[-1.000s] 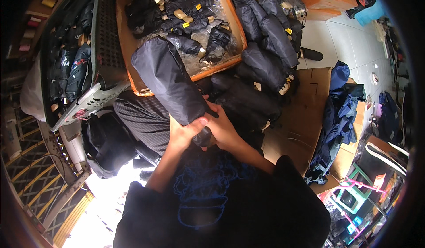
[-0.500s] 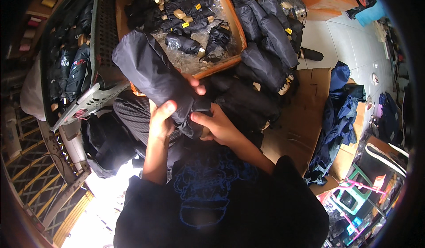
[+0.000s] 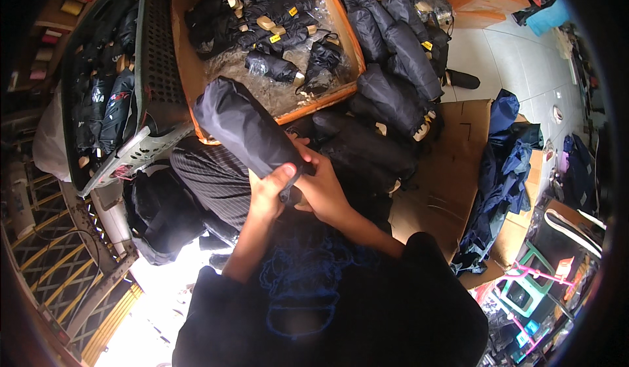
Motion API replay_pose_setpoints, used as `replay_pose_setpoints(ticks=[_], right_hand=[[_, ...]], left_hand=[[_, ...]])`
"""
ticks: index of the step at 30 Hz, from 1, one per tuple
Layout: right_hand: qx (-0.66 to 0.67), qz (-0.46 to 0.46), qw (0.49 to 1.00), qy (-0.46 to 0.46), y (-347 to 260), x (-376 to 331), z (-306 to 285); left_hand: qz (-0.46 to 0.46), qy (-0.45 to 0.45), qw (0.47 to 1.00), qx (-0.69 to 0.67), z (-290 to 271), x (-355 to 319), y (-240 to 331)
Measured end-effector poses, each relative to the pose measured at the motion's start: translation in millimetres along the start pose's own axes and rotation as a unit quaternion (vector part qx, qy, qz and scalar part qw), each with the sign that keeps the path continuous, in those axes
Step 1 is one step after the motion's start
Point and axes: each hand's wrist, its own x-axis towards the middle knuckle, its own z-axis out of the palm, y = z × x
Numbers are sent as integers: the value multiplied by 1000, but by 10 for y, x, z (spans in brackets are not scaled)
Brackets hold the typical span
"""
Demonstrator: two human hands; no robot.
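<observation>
1. Fingers (image 3: 286, 170) of the left hand (image 3: 264, 193) are closed about the near end of a dark bundle (image 3: 246, 128), thumb on top.
2. The right hand (image 3: 321, 187) clasps that same end from the other side; some fingertips are hidden from me, so I can't tell how tightly they press.
3. The bundle slants up and left above the striped trousers (image 3: 213, 177), its far end overlapping the near rim of the box (image 3: 321, 100) from this angle.
4. Inside, dark packs (image 3: 272, 67) with pale handles (image 3: 265, 23) lie on clear plastic; the box is cut off at the top.
5. Yellow labels (image 3: 275, 38) there are too small to read; white lettering (image 3: 98, 96) shows on packs in the crate (image 3: 164, 72).
6. Pale floor tiles (image 3: 514, 59) stretch beyond the cardboard (image 3: 445, 177) and blue cloth (image 3: 504, 164).
7. Glare washes out the lower left, beside a metal gate (image 3: 59, 262).
</observation>
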Motion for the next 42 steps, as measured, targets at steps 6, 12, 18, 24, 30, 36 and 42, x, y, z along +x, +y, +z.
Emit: replay_pose_setpoints(ticks=[6,12,18,24,30,36,42], right_hand=[[119,226,957,-136,-334,-26,-153],[147,198,948,-199,-160,-115,-78],[91,159,967,-176,-86,-153,-153],[4,70,980,-187,-313,-5,-457],[-237,-35,966,-100,-616,6,-1213],[-513,-102,842,131,-871,-375,-1906],[-584,-29,777,232,-791,-360,-1694]], left_hand=[[30,-8,998,-47,-145,130,143],[17,8,1000,10,-102,28,225],[48,-38,998,26,-26,-23,-62],[-78,-55,989,109,-10,12,1],[-63,-170,970,160,-28,73,-326],[75,-127,810,567,-456,207,-470],[133,-103,713,681,-1035,76,-390]])
